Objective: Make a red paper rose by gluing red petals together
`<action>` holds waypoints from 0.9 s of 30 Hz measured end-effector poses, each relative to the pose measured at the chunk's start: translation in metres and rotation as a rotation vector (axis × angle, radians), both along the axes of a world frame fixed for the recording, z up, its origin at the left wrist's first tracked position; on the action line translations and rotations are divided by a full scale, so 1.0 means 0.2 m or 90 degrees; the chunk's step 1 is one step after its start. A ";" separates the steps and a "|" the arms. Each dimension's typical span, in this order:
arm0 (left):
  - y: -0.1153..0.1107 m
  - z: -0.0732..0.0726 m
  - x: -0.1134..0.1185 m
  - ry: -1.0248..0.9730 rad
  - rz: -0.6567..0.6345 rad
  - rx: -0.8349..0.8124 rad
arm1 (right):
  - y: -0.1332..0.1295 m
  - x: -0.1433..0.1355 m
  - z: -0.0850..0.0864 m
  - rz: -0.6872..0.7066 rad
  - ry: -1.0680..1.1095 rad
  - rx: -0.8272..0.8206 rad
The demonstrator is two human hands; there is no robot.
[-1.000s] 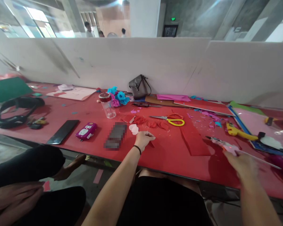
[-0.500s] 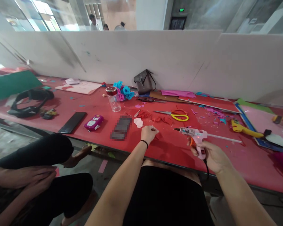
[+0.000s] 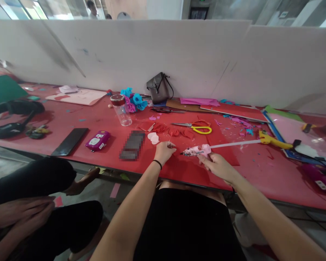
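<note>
My right hand [image 3: 216, 166] grips a pink hot glue gun [image 3: 197, 149] with a long clear glue stick [image 3: 235, 144] out of its back. Its dark nozzle points left, a short way from the fingertips of my left hand [image 3: 164, 151]. Those fingers are pinched together around what looks like a thin stick [image 3: 170, 137]; its lower end is hidden. Beside the left hand lie pale pink paper petals [image 3: 153, 137]. Red crepe paper pieces [image 3: 174, 132] are strewn just beyond it, near yellow-handled scissors [image 3: 201, 129].
Left of my hands are a blurred-out dark phone [image 3: 132, 145], a purple box [image 3: 97, 140], a black slab [image 3: 70, 141] and a glass jar [image 3: 122, 112]. Blue and pink paper flowers [image 3: 137, 101] and a bag [image 3: 158, 88] stand behind. A yellow glue gun [image 3: 275, 140] lies right. Another person's hands [image 3: 24, 214] rest at left.
My right hand has brought the pink glue gun left and levelled it, its nozzle now close to my left hand. The view has shifted a little right and down.
</note>
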State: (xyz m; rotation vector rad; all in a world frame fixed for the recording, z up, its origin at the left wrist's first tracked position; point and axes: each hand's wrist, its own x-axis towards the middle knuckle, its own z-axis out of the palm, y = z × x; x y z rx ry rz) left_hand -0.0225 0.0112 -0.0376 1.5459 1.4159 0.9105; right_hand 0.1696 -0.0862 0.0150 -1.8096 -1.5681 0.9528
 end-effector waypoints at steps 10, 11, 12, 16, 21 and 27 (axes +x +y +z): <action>0.00 0.00 -0.01 0.007 -0.009 0.011 | 0.05 -0.05 0.00 0.034 -0.149 0.054; 0.00 0.00 -0.01 0.009 -0.005 0.012 | 0.05 -0.05 0.00 0.034 -0.153 0.055; 0.00 0.00 0.00 0.012 -0.001 0.013 | 0.06 -0.06 0.01 0.034 -0.157 0.053; 0.00 0.00 -0.01 0.010 -0.002 0.010 | 0.06 -0.06 0.01 0.034 -0.178 0.028; -0.01 0.01 -0.01 -0.019 -0.021 -0.009 | 0.07 -0.07 0.02 0.032 -0.179 0.020; -0.01 0.02 -0.01 -0.041 -0.017 -0.012 | 0.07 -0.04 0.03 0.030 -0.178 0.010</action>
